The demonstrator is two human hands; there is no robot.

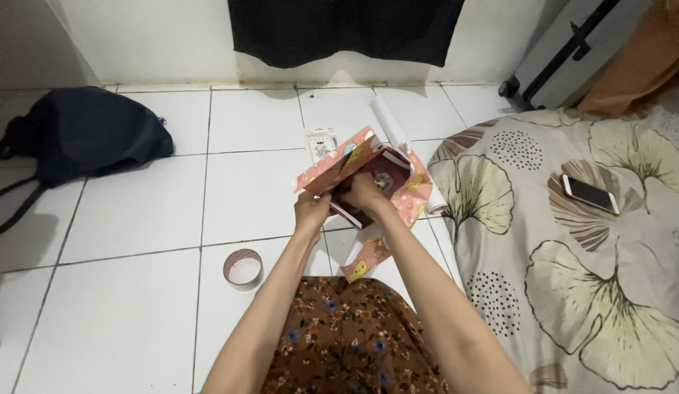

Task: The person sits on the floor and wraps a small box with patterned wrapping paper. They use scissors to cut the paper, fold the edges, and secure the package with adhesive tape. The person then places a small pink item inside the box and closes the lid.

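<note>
A dark maroon book [387,174], rectangular with a pale page edge showing along its lower side, lies tilted at the centre of the view on the white tiled floor [135,219], partly enclosed by a sheet of pink patterned wrapping paper [338,166]. One flap of the paper is raised over the book's left half; another part spreads beneath it toward 4 o'clock. The left hand [311,211] has its fingers closed on the lower edge of the raised flap. The right hand [365,193] rests on the book's near edge, fingers curled and pressing paper against the cover. The two hands are just beside each other.

At 6 o'clock from the book lies a loose strip of the same paper [365,261], touching the hem of a brown floral garment [354,339]. A roll of tape [242,267] lies flat at 8 o'clock, apart from the hands, with bare tiles around it. A small white packet [319,144] lies at 11 o'clock, and a white paper roll [392,125] runs toward 12 o'clock, its end hidden under the wrapping.

At 3 o'clock a mattress with leaf-patterned cover [573,241] borders the work area closely; a phone [590,194] rests on it. A dark bag [80,135] lies well apart at 10 o'clock, leaving open floor on the left. A dark cloth [346,29] hangs on the wall at 12 o'clock.
</note>
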